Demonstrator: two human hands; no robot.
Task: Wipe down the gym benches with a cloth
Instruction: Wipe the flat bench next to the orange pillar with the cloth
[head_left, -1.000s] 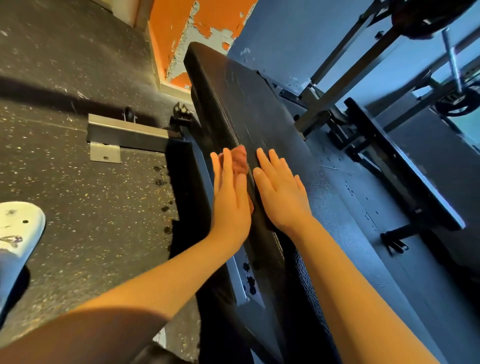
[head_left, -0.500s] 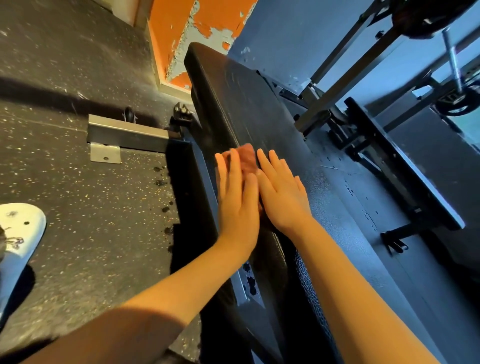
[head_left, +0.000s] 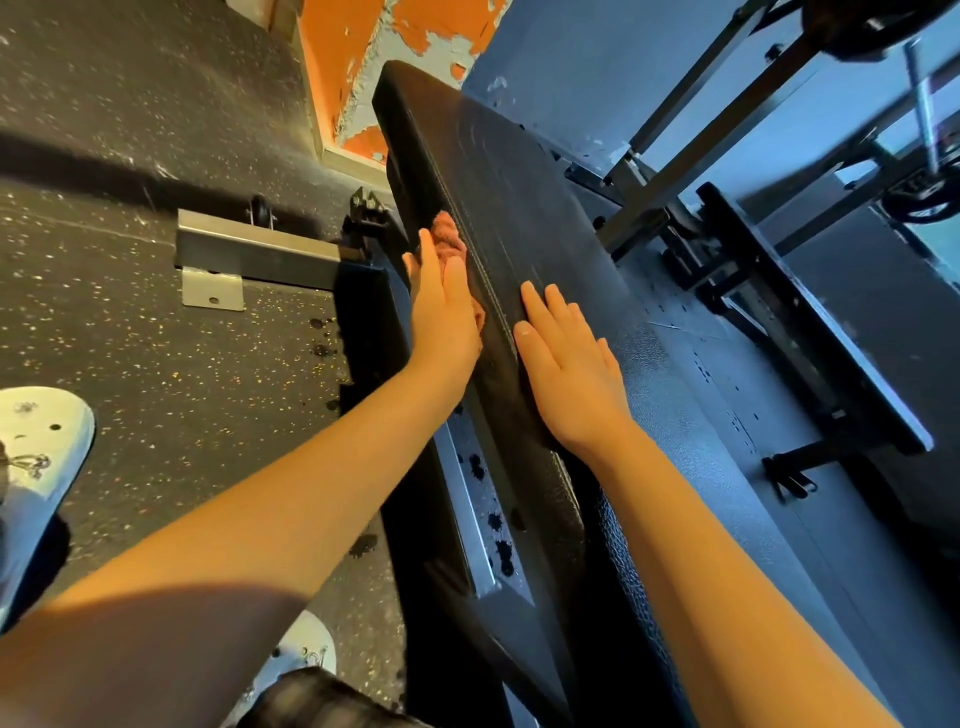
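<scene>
A long black padded gym bench (head_left: 519, 208) runs from the lower middle up to the top centre. A pinkish-red cloth (head_left: 449, 236) lies against the bench's left side edge. My left hand (head_left: 441, 317) presses flat on the cloth with straight fingers and covers most of it. Flat on the bench's top surface, just right of the stitched seam, rests my right hand (head_left: 571, 369), holding nothing.
The bench's metal base foot (head_left: 254, 252) sticks out left over the speckled rubber floor. My white shoe (head_left: 36, 447) is at the left edge. A second bench (head_left: 810, 332) and a rack with a barbell stand to the right. A peeling orange wall is at the top.
My left hand slid the cloth from the top surface over to the bench's left side edge and farther up. My right hand stayed flat on top, and the two hands are now apart.
</scene>
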